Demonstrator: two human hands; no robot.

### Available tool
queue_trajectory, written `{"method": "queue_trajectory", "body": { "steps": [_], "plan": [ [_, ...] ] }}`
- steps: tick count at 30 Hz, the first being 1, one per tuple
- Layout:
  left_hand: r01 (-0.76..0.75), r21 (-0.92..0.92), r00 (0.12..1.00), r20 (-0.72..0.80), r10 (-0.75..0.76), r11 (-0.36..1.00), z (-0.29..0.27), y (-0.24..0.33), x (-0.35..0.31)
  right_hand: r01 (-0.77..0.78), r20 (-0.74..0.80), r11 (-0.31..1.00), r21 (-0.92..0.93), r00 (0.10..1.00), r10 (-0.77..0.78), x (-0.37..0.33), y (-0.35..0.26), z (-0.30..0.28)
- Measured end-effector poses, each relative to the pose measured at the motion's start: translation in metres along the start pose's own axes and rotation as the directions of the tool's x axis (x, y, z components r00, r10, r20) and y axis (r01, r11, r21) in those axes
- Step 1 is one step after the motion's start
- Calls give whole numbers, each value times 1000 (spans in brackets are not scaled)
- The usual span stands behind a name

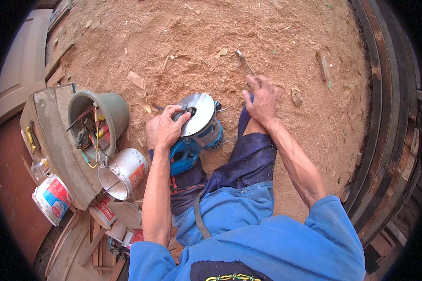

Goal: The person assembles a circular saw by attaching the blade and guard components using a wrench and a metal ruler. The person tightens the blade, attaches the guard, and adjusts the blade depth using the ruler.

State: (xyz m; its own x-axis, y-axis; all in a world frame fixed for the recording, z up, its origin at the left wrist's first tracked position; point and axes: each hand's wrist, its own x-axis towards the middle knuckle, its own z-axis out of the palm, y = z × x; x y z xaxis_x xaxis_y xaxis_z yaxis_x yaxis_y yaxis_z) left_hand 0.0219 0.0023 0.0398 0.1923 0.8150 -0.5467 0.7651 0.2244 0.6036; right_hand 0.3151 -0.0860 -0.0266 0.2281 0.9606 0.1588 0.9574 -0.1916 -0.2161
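A blue router (185, 154) lies tipped against my left leg, its round, shiny base plate (204, 112) facing up. My left hand (169, 122) is over the plate's left side. Its thumb and fingers close on the dark collet (191, 111) at the plate's centre; whether a bit sits there is hidden. My right hand (262, 100) is above my right knee with its fingers apart. A thin metal rod-like tool (245, 62) lies just beyond its fingertips, and its near end is hidden by them.
Sawdust with wood scraps (136, 79) covers the ground. At left stand a grey-green bucket (117, 112) of tools, a white bucket (135, 164) and a red-and-white tub (54, 199). Stacked dark boards (384, 107) line the right side; a panelled door (26, 61) is far left.
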Motion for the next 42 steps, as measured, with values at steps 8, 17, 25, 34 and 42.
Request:
{"method": "queue_trajectory", "body": {
  "steps": [8, 17, 25, 34, 42],
  "plan": [
    [-60, 165, 998, 10, 59, 984, 1, -18, 4, -282, 368, 627, 726, 930, -8, -41, -62, -14],
    [-54, 156, 996, 80, 42, 986, 2, -19, 10, -205, 389, 727, 655, 917, -92, -28, -59, -24],
    [161, 209, 985, 27, -170, 965, 0, 6, 4, -143, 408, 757, 638, 896, -174, -28, -56, -29],
    [258, 194, 965, -1, -263, 947, -1, 25, -1, -215, 452, 764, 609, 885, -110, -31, -58, -30],
    [-39, 128, 999, 26, 36, 991, 7, -4, 3, -300, 491, 711, 636, 868, -74, -32, -57, -26]
  ]
}}
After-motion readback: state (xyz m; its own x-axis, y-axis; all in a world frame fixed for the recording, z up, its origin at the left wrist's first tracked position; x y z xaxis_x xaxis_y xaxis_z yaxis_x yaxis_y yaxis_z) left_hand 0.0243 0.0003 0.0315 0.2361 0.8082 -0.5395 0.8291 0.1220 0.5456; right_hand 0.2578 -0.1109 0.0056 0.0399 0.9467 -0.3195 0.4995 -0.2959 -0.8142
